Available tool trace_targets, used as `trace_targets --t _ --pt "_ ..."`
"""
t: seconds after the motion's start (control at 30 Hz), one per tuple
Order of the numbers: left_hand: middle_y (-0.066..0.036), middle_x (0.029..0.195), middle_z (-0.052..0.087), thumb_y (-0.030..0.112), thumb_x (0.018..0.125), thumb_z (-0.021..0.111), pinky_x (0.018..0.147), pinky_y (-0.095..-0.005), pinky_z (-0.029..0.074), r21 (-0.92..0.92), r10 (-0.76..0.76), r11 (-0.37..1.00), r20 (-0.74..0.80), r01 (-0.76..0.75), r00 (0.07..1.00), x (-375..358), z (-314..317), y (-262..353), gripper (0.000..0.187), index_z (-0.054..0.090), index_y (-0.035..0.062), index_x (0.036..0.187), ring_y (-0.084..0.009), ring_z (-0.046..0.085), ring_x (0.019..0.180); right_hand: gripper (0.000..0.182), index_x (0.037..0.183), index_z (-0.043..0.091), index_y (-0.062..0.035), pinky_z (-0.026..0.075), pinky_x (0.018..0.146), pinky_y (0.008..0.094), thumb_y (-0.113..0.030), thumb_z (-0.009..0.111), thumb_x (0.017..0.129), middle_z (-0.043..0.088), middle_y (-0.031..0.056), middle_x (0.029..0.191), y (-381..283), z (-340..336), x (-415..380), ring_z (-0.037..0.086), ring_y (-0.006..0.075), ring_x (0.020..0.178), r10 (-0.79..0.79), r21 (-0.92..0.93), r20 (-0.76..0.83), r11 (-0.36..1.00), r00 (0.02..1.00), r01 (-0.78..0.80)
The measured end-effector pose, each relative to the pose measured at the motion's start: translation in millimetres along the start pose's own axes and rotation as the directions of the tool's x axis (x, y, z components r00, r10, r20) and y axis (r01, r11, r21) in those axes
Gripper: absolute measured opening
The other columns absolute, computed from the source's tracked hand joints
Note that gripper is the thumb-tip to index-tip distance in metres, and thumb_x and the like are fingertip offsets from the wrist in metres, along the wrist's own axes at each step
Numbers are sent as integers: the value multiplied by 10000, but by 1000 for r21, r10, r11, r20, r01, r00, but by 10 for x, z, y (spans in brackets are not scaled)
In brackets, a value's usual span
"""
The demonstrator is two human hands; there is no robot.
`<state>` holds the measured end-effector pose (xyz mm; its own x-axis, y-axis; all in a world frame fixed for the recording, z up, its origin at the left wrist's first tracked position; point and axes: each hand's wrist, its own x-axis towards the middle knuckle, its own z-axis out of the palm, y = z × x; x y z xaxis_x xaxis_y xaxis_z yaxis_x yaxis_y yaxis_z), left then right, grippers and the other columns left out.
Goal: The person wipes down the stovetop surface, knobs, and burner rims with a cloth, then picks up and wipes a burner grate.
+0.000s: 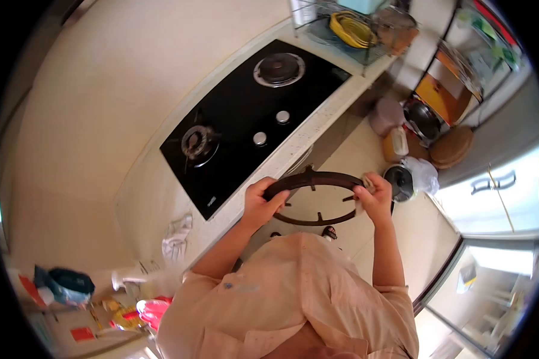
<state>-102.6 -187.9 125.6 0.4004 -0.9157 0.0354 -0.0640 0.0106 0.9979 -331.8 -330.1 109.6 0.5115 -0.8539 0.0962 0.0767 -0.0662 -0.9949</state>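
Note:
A round dark pan support (332, 178) with short prongs is held up in front of my body, above the floor. My left hand (261, 204) grips its left side, thumb on the near face. On the opposite side, my right hand (375, 198) is closed around the rim, with a small pale cloth-like piece (369, 184) bunched in its fingers. Beyond my hands lies a black glass gas hob (230, 119). Its lower-left burner (199, 145) has dark prongs around it; the upper-right burner (279, 69) shows a metal ring. Two silver knobs (260, 139) sit between them.
A crumpled whitish cloth (176, 236) rests on the counter (147, 197). Yellow bowls (352, 30) stand in a wire rack at the far end. Pots, a jug (395, 143) and a plastic bag (422, 175) crowd the floor at right, near white cabinets (479, 200).

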Motion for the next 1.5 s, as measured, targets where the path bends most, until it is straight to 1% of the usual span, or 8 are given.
trace_targets --t 0.23,0.47,0.8,0.93,1.0,1.1,1.3,1.5 --pt "1 584 564 43 793 694 463 -205 396 199 95 972 157 -125 983 100 -124 63 103 606 24 744 -50 510 493 185 761 588 5 421 498 211 -151 640 845 569 32 598 -296 0 -51 550 93 541 33 29 203 999 979 -40" --pt "0 633 578 224 755 745 519 -246 395 407 -359 904 560 129 746 231 -128 219 227 656 23 810 -72 508 592 247 659 557 8 344 471 254 -121 760 718 488 36 561 -195 39 -82 436 97 511 -53 -238 315 962 948 133" --pt "-122 1043 597 568 898 463 779 -282 458 163 -365 929 266 331 892 -177 -306 -199 567 593 36 1044 -202 577 900 284 638 556 -20 357 441 296 -136 815 651 500 88 538 -642 424 -156 476 206 455 -136 -550 354 770 925 323" --pt "-227 1183 538 559 925 391 856 -322 473 -298 -842 444 184 845 507 -594 -573 -90 624 511 -3 1167 -310 574 1055 291 627 554 -46 353 428 296 -145 827 623 495 62 528 -826 758 -87 472 219 447 -278 -426 535 726 797 540" --pt "-256 1186 537 477 943 430 872 -340 483 -578 -780 123 446 807 439 -855 -758 -234 573 475 -34 1198 -340 566 1090 301 617 545 -59 355 424 300 -166 826 627 489 51 522 -890 1004 -44 472 210 446 -387 -266 645 695 659 668" --pt "-238 1146 565 333 942 489 844 -357 512 -892 -753 114 210 438 624 -1289 -873 -107 464 483 -68 1174 -324 599 1017 332 609 528 -97 380 433 288 -245 824 637 474 9 531 -844 1381 6 485 188 458 -533 -10 737 608 416 794" --pt "-86 817 608 139 914 489 701 -283 507 -978 -785 207 -179 -21 593 -2230 -1324 -13 293 520 -72 1115 -166 595 725 331 685 557 -120 471 587 276 -331 810 657 535 -15 643 -487 2276 -121 556 176 591 -787 416 616 364 36 833" --pt "-73 769 551 104 919 458 633 -255 500 -878 -751 435 -475 -197 459 -2901 -1860 -176 234 495 -63 1077 -165 559 679 333 761 576 -128 496 694 296 -359 798 670 577 -18 712 87 3196 -434 583 183 680 -786 572 615 385 -67 724"
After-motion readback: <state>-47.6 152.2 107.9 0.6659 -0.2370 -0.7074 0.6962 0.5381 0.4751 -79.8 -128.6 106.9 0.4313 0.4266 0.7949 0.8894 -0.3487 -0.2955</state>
